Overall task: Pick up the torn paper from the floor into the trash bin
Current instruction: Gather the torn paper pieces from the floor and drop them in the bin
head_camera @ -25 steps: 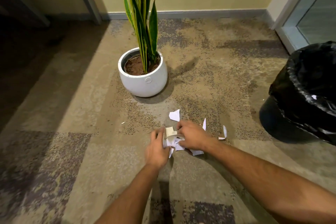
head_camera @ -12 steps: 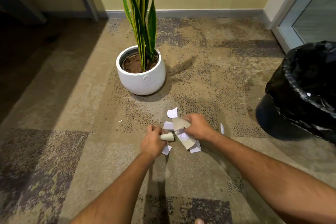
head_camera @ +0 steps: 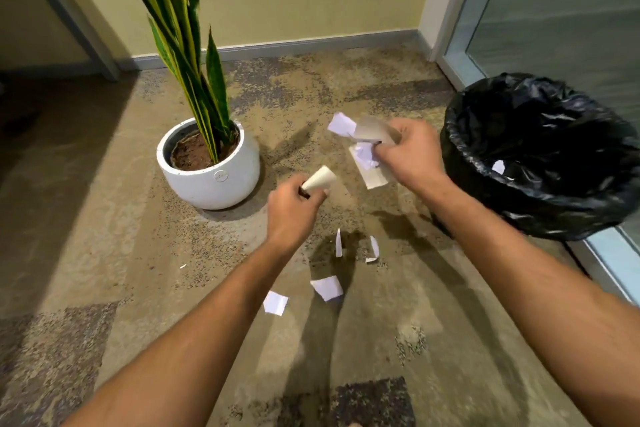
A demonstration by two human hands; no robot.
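- The left hand (head_camera: 292, 206) was raised above the carpet (head_camera: 104, 253), forearm running up from the lower left, knuckles toward the camera, fingers curled shut round a small rolled piece of paper, the roll (head_camera: 318, 178), whose pale end stuck out above the fist
- The right hand (head_camera: 412, 152) was held higher and further right, near the rim of the bin (head_camera: 540, 156) but not over it, wrist bent, fingers pinched closed on a bunch (head_camera: 367, 149) of torn sheets
- The bunch fanned out to the left of the fingers: one white corner pointing up-left, a greyish sheet over it, a longer strip hanging down
- Four scraps (head_camera: 327, 288) lay on the carpet between the two forearms: two flat white ones nearer the camera, two thin curled slivers a little further off, well apart from the bin
- A tiny white fleck lay on the carpet left of the left forearm; whether it was paper could not be told
- The bin, lined with a black bag, stood at the right against a glass panel (head_camera: 571, 28); one white piece (head_camera: 498, 167) showed inside it
- The bin's base was hidden behind the right forearm
- How many sheets made up the bunch could not be made out, blurred as they were
- A pot (head_camera: 211, 180) with a tall striped plant (head_camera: 183, 45) stood left of the hands, leaf tops cut off by the frame
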